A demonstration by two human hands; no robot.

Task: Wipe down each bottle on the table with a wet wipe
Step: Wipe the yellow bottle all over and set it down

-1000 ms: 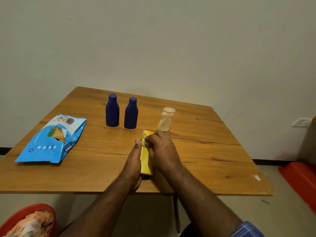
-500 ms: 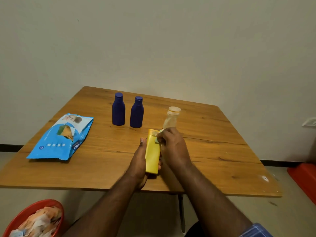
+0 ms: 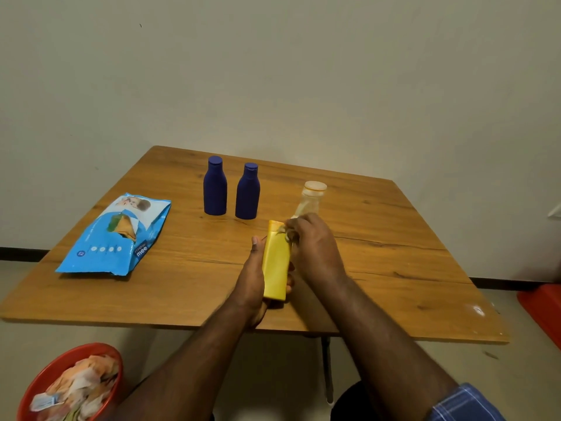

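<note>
My left hand (image 3: pixel 253 278) grips a flat yellow bottle (image 3: pixel 275 262) from its left side, cap end pointing away from me, just above the wooden table (image 3: pixel 188 268). My right hand (image 3: pixel 315 247) presses a crumpled wet wipe (image 3: pixel 284 230) against the bottle's cap end. Two dark blue bottles (image 3: pixel 215 186) (image 3: pixel 247 192) stand upright side by side farther back. A clear bottle with a pale orange cap (image 3: pixel 311 197) stands just behind my right hand, its base hidden by my fingers.
A blue wet-wipe pack (image 3: pixel 117 235) lies on the table's left side. On the floor at lower left is a red bin (image 3: pixel 45 381) with used wipes. A red object (image 3: pixel 543 311) sits on the floor at the right. A wall rises behind the table.
The yellow bottle has turned so its broad face shows and been raised a little in my left hand. My right hand with the wipe stays at the cap end.
</note>
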